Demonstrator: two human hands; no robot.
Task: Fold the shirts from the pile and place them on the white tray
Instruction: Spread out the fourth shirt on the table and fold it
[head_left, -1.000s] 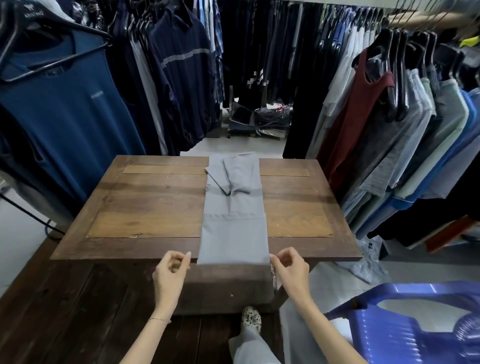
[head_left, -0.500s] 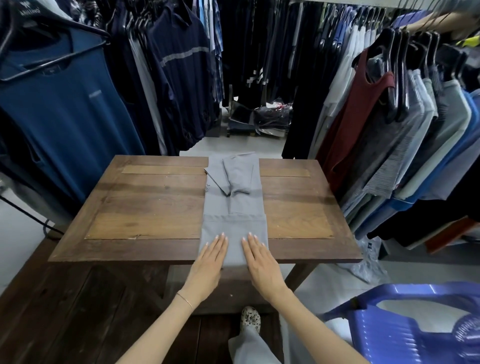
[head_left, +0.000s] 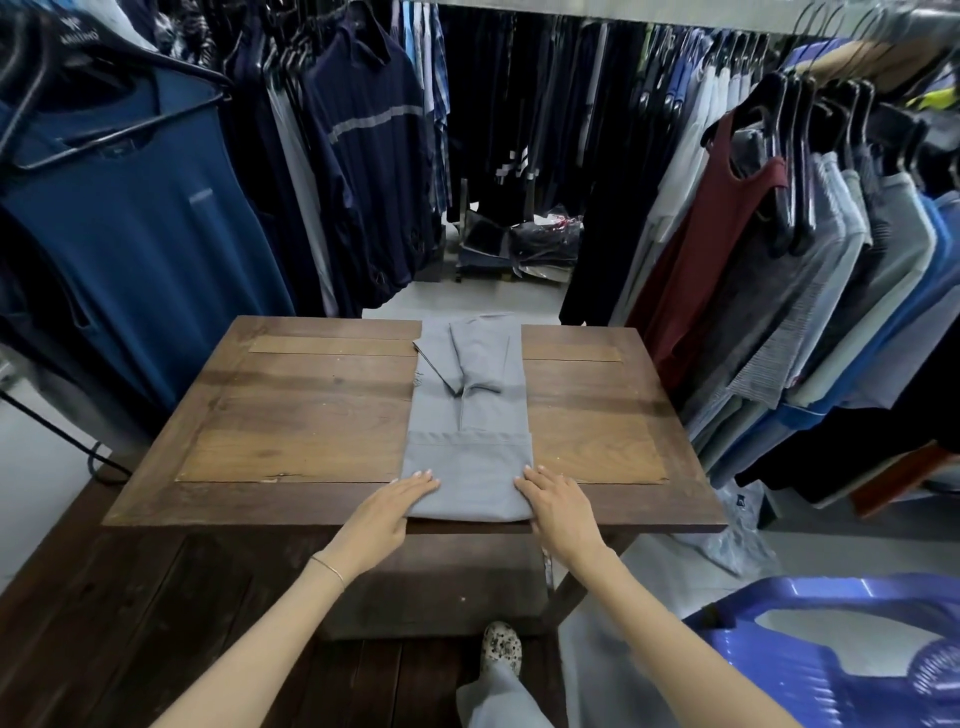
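Hands lay flat, fingers extended, grasping nothing: left hand and right hand flanked the shirt on the table; hanging clothes all around.

Both flat hands, left and right, on grey shirt's near fold, wooden table.

Both bare arms stretched forward, left hand and right hand flat, palms down, fingers together, slightly apart.
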